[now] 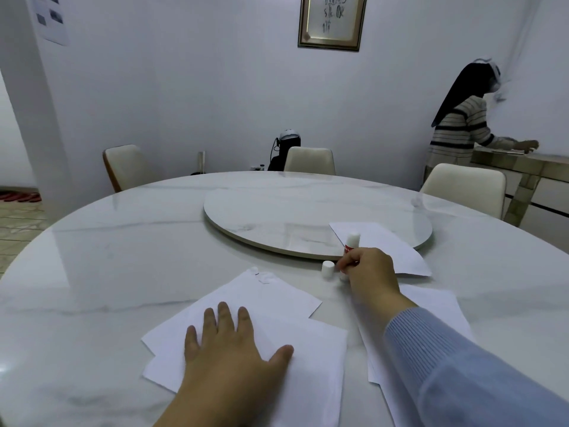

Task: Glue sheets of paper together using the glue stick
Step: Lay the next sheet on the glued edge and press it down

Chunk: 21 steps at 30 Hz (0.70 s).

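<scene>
Right hand point(368, 274) grip closed on glue stick point(351, 243), left hand point(228, 343) flat on paper point(277, 303), marble table point(123, 257)

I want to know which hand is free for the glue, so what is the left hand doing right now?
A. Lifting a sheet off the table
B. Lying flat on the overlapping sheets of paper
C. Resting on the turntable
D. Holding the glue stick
B: the left hand lies palm down, its fingers spread, on the overlapping sheets of paper, while the right hand grips the glue stick.
</scene>
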Available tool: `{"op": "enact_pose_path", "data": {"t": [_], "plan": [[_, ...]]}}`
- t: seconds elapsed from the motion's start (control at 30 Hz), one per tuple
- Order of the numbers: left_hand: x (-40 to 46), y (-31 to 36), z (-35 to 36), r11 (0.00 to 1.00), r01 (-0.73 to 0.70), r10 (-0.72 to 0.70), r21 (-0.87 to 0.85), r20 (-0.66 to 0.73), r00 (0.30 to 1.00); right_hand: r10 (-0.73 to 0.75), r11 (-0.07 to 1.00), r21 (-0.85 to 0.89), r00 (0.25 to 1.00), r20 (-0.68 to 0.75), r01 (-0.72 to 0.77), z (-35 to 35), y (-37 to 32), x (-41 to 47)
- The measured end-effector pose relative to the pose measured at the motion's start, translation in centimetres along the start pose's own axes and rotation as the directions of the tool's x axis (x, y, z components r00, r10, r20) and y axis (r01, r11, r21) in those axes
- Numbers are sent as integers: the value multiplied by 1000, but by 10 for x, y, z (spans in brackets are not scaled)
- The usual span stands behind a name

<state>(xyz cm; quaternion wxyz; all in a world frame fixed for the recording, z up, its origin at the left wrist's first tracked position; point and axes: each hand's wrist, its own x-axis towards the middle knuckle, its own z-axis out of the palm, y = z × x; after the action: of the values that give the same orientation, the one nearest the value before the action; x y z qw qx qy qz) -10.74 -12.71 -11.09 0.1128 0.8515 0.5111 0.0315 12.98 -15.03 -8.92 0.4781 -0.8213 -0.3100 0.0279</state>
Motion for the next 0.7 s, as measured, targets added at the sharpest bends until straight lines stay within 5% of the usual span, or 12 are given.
{"op": "enact_pose_path", "data": {"t": [0.2, 0.43, 0.53, 0.63, 0.7], "plan": [[4, 3, 4, 999, 34, -34, 1, 16, 999, -127, 987, -95, 990, 59, 132, 3, 5, 3], [5, 4, 2, 1000, 7, -6, -22, 42, 999, -260, 954, 120, 957, -126, 275, -45, 10, -5], [5, 0, -5, 992, -61, 72, -113, 97, 993, -247, 967, 96, 960, 133, 235, -90, 19, -6], [3, -3, -10, 980, -115, 138, -160, 142, 980, -88, 932, -263, 860, 503, 249, -126, 40, -10], [0, 1, -11, 983, -113, 133, -143, 141, 981, 73, 847, -471, 822, 564, 247, -139, 52, -16]]}}
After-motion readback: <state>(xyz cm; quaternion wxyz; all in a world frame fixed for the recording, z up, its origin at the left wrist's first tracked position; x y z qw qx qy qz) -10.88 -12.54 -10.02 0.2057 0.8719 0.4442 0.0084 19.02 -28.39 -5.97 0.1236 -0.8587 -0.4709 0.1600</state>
